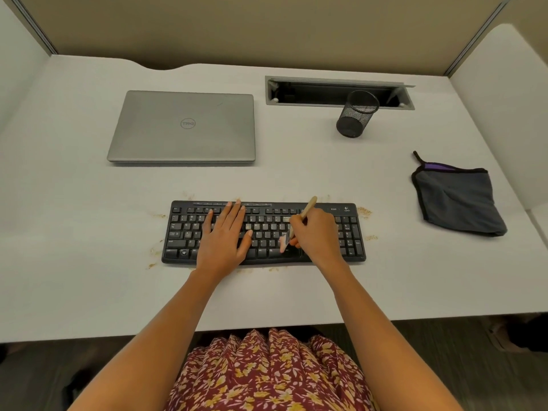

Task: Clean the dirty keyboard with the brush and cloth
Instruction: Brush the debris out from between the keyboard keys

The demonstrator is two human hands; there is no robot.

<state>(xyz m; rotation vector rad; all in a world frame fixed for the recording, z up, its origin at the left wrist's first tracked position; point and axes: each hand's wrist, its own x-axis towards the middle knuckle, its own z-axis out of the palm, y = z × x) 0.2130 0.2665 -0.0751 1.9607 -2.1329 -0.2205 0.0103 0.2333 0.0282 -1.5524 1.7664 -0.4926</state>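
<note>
Flat across the black plastic keyboard (178,232), the left hand (224,237) presses with straight, spread fingers. Beside it the right hand (315,232) curls round a wooden-handled brush (299,222), its pale bristles on the keys. Brown crumbs (364,212) fleck the matte white desk (89,218); a limp grey cloth (456,200) lies crumpled well right.
</note>
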